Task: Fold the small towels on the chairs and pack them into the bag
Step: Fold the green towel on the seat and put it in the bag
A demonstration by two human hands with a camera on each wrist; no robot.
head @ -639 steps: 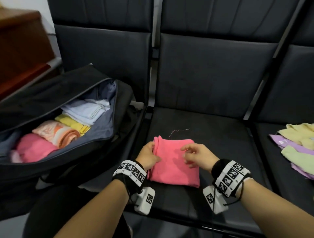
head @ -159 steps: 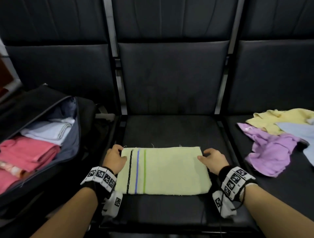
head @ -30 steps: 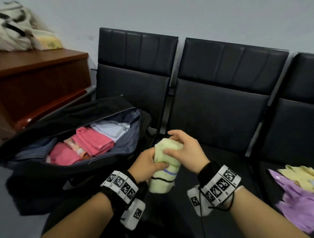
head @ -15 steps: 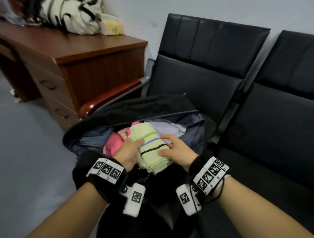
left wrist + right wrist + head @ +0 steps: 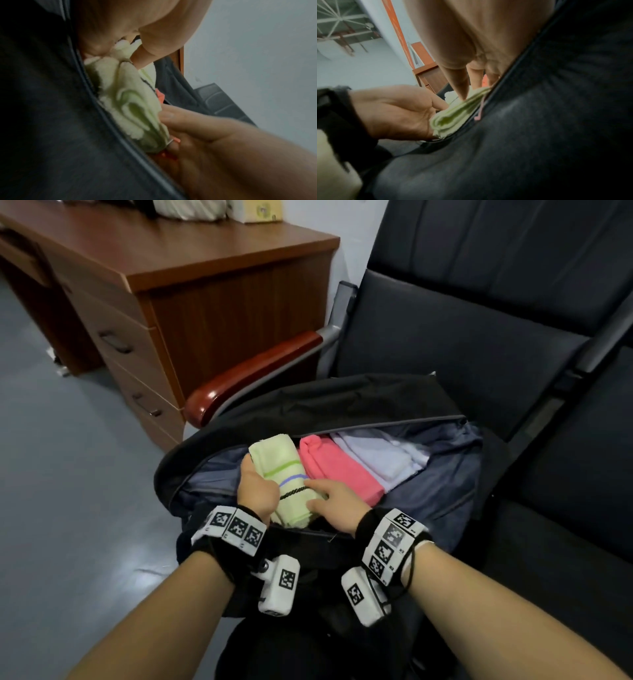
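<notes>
Both hands, left hand (image 5: 257, 491) and right hand (image 5: 334, 503), grip folded pale-green striped towel (image 5: 286, 474) inside bag (image 5: 455, 501).

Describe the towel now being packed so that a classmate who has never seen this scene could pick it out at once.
Find the open black bag on the chair beside the wooden desk. At its left end, next to the pink towel, lies a folded pale green towel, held between the left hand and right hand. It alone has green, blue and black stripes.
</notes>
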